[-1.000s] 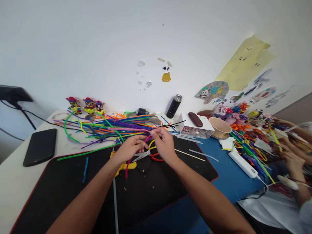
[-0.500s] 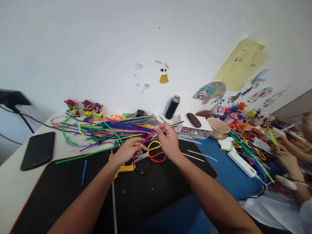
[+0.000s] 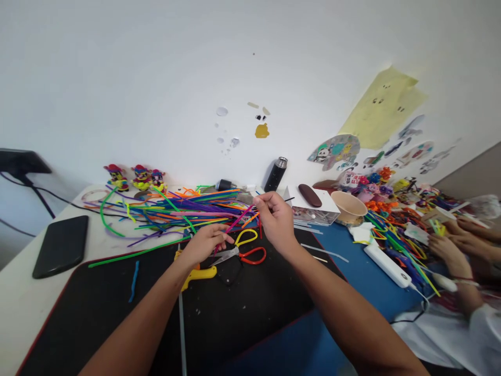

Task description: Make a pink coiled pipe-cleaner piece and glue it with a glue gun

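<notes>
A magenta pipe cleaner (image 3: 239, 219) stretches slantwise between my two hands. My left hand (image 3: 205, 243) is closed on its lower part, above the black mat. At the upper end, my right hand (image 3: 276, 221) pinches it between thumb and fingertips. Just below the hands lie scissors with one yellow and one red handle (image 3: 253, 256), their blades pointing left. Partly behind my left wrist is a yellow glue gun (image 3: 200, 275), with a clear stick running down from it. Behind the hands spreads a heap of coloured pipe cleaners (image 3: 188, 204).
Small figures (image 3: 141, 177), a black bottle (image 3: 276, 175) and a white box with a brown case (image 3: 310, 195) stand by the wall. A black tablet (image 3: 60, 246) lies left. To the right are a bowl (image 3: 349, 204), a white device (image 3: 387, 265) and other people's hands (image 3: 450, 253).
My right hand has moved slightly right and up, away from my left hand. More of the magenta pipe cleaner now shows straight between them, and its hanging lower end shows less.
</notes>
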The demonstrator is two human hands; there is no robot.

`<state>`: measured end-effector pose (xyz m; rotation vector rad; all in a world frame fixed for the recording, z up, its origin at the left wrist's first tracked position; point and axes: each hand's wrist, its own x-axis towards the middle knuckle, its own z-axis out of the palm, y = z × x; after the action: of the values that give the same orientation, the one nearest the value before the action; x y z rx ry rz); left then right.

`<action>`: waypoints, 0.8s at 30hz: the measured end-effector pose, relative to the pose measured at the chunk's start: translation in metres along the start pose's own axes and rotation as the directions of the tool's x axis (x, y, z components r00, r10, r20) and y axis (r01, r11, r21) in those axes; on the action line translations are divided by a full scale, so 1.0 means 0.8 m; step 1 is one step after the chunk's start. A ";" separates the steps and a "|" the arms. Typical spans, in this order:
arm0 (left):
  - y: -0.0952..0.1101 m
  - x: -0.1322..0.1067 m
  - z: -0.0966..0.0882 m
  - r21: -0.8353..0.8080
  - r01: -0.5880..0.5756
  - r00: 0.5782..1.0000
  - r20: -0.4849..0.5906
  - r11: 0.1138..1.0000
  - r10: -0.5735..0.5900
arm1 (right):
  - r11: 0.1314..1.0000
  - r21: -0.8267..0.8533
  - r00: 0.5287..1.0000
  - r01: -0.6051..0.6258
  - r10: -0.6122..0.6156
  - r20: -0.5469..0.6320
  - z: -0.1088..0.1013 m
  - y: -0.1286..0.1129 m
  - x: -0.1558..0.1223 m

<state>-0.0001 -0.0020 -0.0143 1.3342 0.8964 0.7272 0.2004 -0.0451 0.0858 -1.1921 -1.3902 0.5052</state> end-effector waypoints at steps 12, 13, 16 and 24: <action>-0.005 0.002 0.002 -0.012 0.036 0.999 -0.019 0.999 -0.036 | 0.999 0.007 0.998 0.053 -0.053 -0.033 -0.014 -0.031 0.009; -0.006 0.003 0.002 -0.014 0.028 0.999 -0.019 1.000 -0.028 | 0.998 0.009 0.998 0.054 -0.054 -0.034 -0.015 -0.032 0.010; -0.008 0.003 0.002 -0.020 0.007 1.000 -0.018 1.000 -0.007 | 0.998 0.001 0.997 0.064 -0.064 -0.033 -0.019 -0.035 0.011; 0.000 0.002 0.000 0.029 0.034 0.999 0.019 0.999 -0.035 | 0.989 -0.060 0.990 0.138 -0.139 -0.022 -0.025 -0.042 0.012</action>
<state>0.0009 -0.0008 -0.0142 1.3461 0.9153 0.6760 0.2085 -0.0567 0.1234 -1.1351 -1.4624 0.3528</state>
